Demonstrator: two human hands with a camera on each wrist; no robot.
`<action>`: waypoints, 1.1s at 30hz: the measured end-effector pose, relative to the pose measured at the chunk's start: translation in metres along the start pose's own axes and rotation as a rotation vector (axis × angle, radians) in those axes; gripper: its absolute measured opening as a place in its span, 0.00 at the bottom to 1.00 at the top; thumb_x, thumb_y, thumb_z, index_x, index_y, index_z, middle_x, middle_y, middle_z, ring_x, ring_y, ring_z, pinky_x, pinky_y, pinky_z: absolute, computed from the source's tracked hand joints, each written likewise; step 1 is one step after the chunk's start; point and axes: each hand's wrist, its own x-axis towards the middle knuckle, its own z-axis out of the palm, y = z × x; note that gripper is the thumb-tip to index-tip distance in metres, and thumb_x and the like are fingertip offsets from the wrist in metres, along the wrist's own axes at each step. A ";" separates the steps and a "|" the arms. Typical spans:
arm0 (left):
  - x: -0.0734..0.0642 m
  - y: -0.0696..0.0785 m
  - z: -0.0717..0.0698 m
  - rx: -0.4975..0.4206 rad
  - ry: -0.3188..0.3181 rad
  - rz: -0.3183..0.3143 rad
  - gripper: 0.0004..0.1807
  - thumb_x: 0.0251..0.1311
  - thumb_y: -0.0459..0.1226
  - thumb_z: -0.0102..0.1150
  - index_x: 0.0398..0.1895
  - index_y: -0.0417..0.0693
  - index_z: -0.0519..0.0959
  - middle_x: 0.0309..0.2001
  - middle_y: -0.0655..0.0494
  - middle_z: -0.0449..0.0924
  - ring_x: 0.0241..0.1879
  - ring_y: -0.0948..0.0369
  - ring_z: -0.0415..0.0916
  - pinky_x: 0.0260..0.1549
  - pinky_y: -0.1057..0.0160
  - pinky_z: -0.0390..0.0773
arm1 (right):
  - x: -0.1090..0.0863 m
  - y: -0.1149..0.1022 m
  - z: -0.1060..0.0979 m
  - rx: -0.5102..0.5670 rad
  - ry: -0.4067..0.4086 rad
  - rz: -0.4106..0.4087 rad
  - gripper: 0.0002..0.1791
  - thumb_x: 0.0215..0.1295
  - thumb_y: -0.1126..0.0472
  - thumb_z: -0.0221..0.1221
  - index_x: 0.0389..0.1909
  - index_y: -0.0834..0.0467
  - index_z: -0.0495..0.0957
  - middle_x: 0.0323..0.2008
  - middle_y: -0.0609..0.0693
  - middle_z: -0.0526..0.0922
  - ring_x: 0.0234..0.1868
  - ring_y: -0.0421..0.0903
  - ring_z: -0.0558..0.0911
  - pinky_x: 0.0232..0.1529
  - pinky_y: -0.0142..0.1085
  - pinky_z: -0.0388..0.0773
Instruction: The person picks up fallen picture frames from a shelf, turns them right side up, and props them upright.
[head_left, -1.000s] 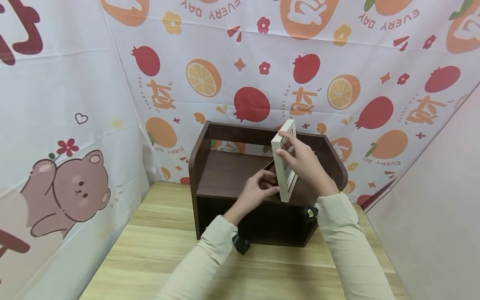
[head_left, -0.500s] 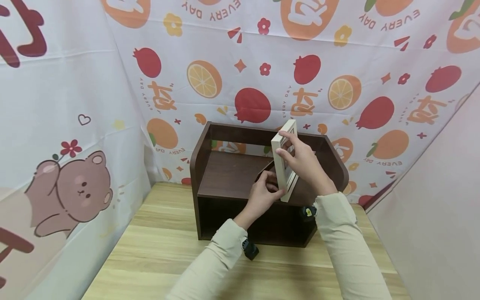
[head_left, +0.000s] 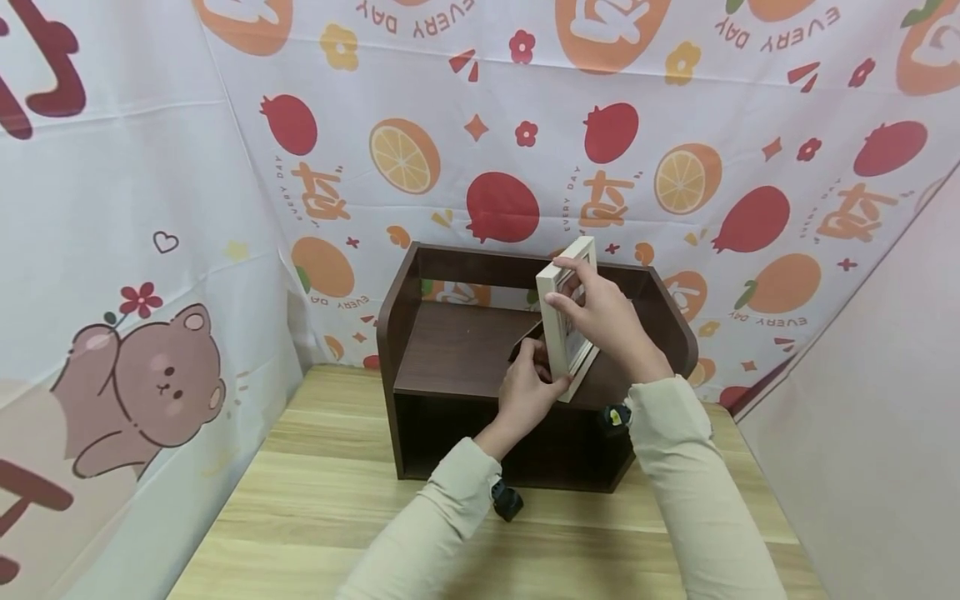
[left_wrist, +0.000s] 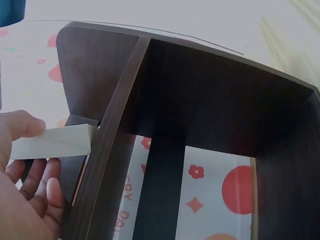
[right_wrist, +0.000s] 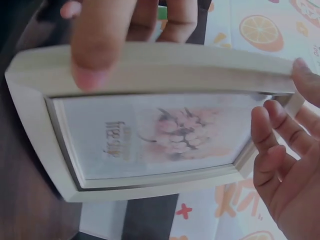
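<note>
A cream picture frame (head_left: pixel 553 325) stands nearly upright, turned edge-on, on the upper shelf of a dark brown desk shelf (head_left: pixel 457 342). Its front, with a pale floral print (right_wrist: pixel 185 132), shows in the right wrist view. My right hand (head_left: pixel 606 321) grips the frame's upper side edge between thumb and fingers. Lower down, my left hand (head_left: pixel 525 393) pinches the near side edge, its thumb on the front and fingers behind. A dark flap (head_left: pixel 525 340) sticks out from the frame's back beside the left fingers. In the left wrist view the frame's bottom end meets the shelf board.
Below the upper board is an open dark compartment (head_left: pixel 450 433). The shelf stands on a light wood table (head_left: pixel 315 500) against a fruit-print cloth (head_left: pixel 502 100). A bear-print cloth (head_left: pixel 161 375) hangs at left, a plain pale wall (head_left: pixel 862 400) at right.
My left hand has moved slightly right, wrapping closer round the frame's lower edge. The frame's top has shifted a little left, and the dark flap shows farther out. The right hand keeps its grip.
</note>
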 end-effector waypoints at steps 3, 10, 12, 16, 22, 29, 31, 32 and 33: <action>-0.001 0.000 -0.002 0.022 -0.001 0.011 0.21 0.55 0.41 0.68 0.47 0.50 0.68 0.35 0.55 0.80 0.31 0.63 0.77 0.23 0.66 0.70 | 0.004 0.000 -0.006 -0.039 -0.031 0.046 0.33 0.65 0.46 0.60 0.69 0.47 0.64 0.41 0.49 0.79 0.27 0.46 0.76 0.28 0.38 0.72; -0.004 -0.005 -0.010 0.006 -0.033 0.028 0.20 0.56 0.39 0.67 0.47 0.50 0.68 0.37 0.54 0.79 0.32 0.63 0.75 0.25 0.66 0.70 | 0.016 0.003 -0.010 -0.089 -0.069 0.120 0.34 0.63 0.41 0.59 0.69 0.43 0.65 0.44 0.50 0.81 0.34 0.46 0.77 0.31 0.38 0.70; -0.004 -0.007 -0.014 -0.001 -0.048 0.035 0.20 0.56 0.39 0.67 0.47 0.50 0.68 0.38 0.54 0.80 0.33 0.62 0.76 0.26 0.66 0.72 | 0.018 0.005 -0.011 -0.119 -0.061 0.129 0.33 0.64 0.40 0.58 0.69 0.42 0.65 0.44 0.50 0.81 0.30 0.47 0.75 0.27 0.38 0.68; -0.003 -0.009 -0.022 -0.010 -0.084 0.033 0.19 0.56 0.39 0.67 0.48 0.51 0.69 0.40 0.55 0.80 0.35 0.62 0.78 0.27 0.65 0.74 | 0.021 0.008 -0.012 -0.188 -0.005 0.145 0.29 0.66 0.41 0.55 0.68 0.40 0.68 0.42 0.50 0.83 0.23 0.47 0.69 0.22 0.37 0.64; 0.001 -0.013 -0.036 -0.029 -0.121 0.010 0.20 0.58 0.38 0.65 0.51 0.52 0.70 0.42 0.53 0.80 0.37 0.60 0.79 0.27 0.65 0.77 | 0.022 0.017 -0.014 -0.254 0.126 0.168 0.25 0.68 0.42 0.53 0.65 0.42 0.72 0.29 0.53 0.82 0.19 0.47 0.68 0.19 0.37 0.62; 0.008 -0.020 -0.051 -0.074 -0.188 0.003 0.21 0.59 0.36 0.63 0.56 0.50 0.71 0.46 0.49 0.79 0.40 0.57 0.80 0.31 0.65 0.79 | 0.019 0.029 -0.018 -0.217 0.196 0.218 0.25 0.69 0.42 0.53 0.64 0.44 0.73 0.25 0.54 0.80 0.16 0.46 0.68 0.16 0.36 0.60; 0.010 -0.022 -0.056 -0.088 -0.198 -0.002 0.22 0.59 0.35 0.63 0.57 0.50 0.72 0.46 0.49 0.79 0.40 0.57 0.80 0.33 0.63 0.80 | 0.018 0.033 -0.020 -0.216 0.206 0.227 0.25 0.70 0.43 0.53 0.65 0.46 0.72 0.24 0.54 0.79 0.14 0.46 0.66 0.15 0.35 0.58; 0.011 -0.023 -0.059 -0.095 -0.203 -0.006 0.22 0.60 0.35 0.63 0.58 0.50 0.72 0.47 0.49 0.79 0.41 0.57 0.80 0.34 0.63 0.80 | 0.017 0.035 -0.021 -0.213 0.213 0.228 0.25 0.70 0.44 0.52 0.65 0.46 0.72 0.22 0.54 0.78 0.14 0.45 0.64 0.15 0.35 0.57; 0.012 -0.024 -0.062 -0.098 -0.207 -0.005 0.23 0.60 0.34 0.63 0.58 0.49 0.72 0.47 0.49 0.79 0.41 0.56 0.80 0.36 0.62 0.80 | 0.016 0.036 -0.021 -0.213 0.221 0.227 0.25 0.70 0.45 0.52 0.66 0.47 0.72 0.20 0.53 0.75 0.13 0.45 0.63 0.15 0.34 0.56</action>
